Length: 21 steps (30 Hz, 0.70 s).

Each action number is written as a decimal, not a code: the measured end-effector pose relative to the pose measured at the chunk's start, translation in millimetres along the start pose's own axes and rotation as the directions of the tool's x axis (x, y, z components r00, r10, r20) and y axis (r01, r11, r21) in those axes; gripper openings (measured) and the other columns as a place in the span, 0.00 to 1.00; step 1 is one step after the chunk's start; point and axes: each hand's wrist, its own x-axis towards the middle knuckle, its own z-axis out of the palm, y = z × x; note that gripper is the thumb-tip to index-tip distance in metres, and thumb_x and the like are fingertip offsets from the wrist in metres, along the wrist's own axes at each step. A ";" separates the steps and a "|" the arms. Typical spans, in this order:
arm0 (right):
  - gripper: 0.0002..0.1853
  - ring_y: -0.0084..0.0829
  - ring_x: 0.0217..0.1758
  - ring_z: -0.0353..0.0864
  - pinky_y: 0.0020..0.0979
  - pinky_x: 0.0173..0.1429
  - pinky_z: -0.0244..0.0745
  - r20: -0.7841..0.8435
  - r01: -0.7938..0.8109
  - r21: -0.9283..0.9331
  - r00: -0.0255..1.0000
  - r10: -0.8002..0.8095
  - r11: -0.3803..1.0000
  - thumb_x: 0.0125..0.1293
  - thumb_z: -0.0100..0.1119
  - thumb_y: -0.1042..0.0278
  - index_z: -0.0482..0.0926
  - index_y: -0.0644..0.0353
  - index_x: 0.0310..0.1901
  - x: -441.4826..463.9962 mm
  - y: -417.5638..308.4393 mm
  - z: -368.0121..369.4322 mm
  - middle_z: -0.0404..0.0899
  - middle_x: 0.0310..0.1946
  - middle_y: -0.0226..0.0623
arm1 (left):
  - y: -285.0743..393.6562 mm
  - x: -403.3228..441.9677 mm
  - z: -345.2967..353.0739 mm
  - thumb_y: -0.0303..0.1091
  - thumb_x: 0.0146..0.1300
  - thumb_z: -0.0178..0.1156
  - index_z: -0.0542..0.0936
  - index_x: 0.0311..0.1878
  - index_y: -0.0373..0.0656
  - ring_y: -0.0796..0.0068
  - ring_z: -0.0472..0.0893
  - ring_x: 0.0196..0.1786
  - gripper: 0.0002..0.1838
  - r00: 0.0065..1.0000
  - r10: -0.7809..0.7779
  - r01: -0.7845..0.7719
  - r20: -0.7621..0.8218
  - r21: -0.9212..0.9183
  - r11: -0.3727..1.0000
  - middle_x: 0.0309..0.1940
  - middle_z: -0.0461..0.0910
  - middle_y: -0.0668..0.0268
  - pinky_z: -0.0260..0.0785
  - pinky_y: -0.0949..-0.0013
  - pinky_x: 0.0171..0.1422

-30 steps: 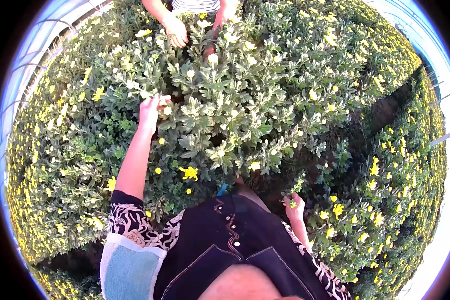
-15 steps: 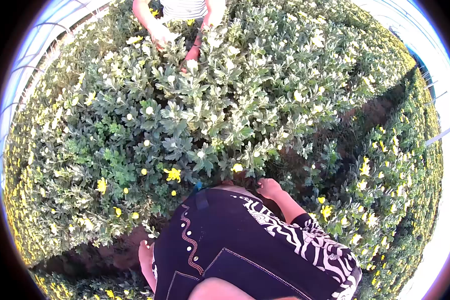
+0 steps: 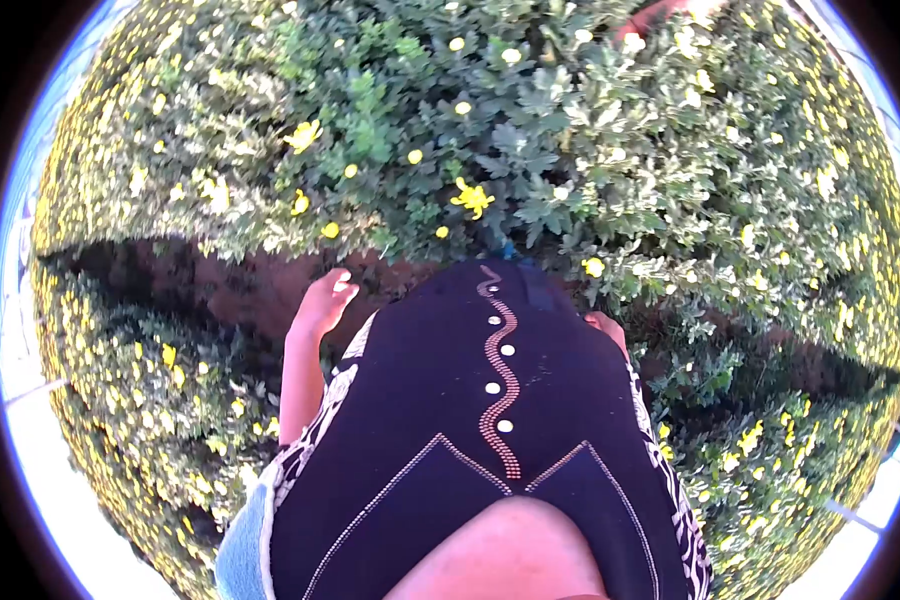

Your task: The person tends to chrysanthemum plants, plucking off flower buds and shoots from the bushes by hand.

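Observation:
My left hand (image 3: 328,300) hangs over the bare soil path, left of the dark top I wear. Its fingers are loosely bent and a little apart, with nothing seen in them. My right hand (image 3: 607,328) shows only in part at the right side of my body, near the lower edge of the plants, and its fingers are too hidden to read. In front of me stands a dense bed of leafy plants (image 3: 515,160). A large yellow flower (image 3: 472,198) and a small yellow bloom (image 3: 593,267) stand near its close edge.
A brown soil path (image 3: 240,290) runs across on the left, and a shaded gap between rows continues on the right. More flowering plants (image 3: 190,430) grow at the lower left and lower right. Part of another person's arm (image 3: 655,15) shows at the top right edge.
The view has turned, so the plants and the other person sit farther right and higher. My left hand is higher in view; my right hand has drawn back beside my body.

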 end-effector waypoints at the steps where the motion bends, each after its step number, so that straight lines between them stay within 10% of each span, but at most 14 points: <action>1: 0.18 0.34 0.42 0.86 0.31 0.50 0.77 -0.028 -0.059 -0.039 0.998 0.058 0.997 0.60 0.65 0.64 0.79 0.65 0.50 -12.4 -19.2 -2.7 0.86 0.37 0.44 | 3.9 3.2 -1.3 0.37 0.65 0.61 0.73 0.60 0.36 0.64 0.81 0.52 0.23 1.000 0.009 -0.009 -0.008 -0.026 1.000 0.51 0.81 0.52 0.72 0.65 0.56; 8: 0.15 0.21 0.43 0.80 0.25 0.47 0.74 0.022 -0.085 0.505 0.996 0.086 0.859 0.71 0.58 0.63 0.79 0.66 0.50 -40.0 -60.1 -20.1 0.84 0.39 0.35 | 5.7 10.4 25.3 0.42 0.63 0.61 0.73 0.59 0.37 0.54 0.81 0.52 0.25 0.994 0.100 -0.098 0.051 -0.047 0.994 0.50 0.81 0.50 0.72 0.61 0.56; 16: 0.15 0.23 0.45 0.81 0.25 0.52 0.73 0.232 0.262 0.242 0.919 -0.318 0.934 0.70 0.58 0.64 0.79 0.65 0.51 -4.2 -245.3 -36.5 0.83 0.43 0.32 | 28.3 19.7 41.8 0.36 0.65 0.60 0.76 0.55 0.36 0.65 0.82 0.49 0.19 0.986 0.096 -0.137 -0.137 -0.333 0.933 0.45 0.83 0.56 0.73 0.65 0.53; 21: 0.15 0.21 0.45 0.80 0.24 0.51 0.75 0.313 0.573 0.221 0.725 -0.614 0.789 0.68 0.60 0.68 0.77 0.65 0.53 50.6 -343.5 32.0 0.82 0.44 0.32 | 61.7 53.5 37.0 0.30 0.70 0.54 0.76 0.55 0.39 0.75 0.81 0.49 0.13 0.933 0.213 -0.357 -0.290 -0.681 0.639 0.48 0.81 0.64 0.73 0.71 0.49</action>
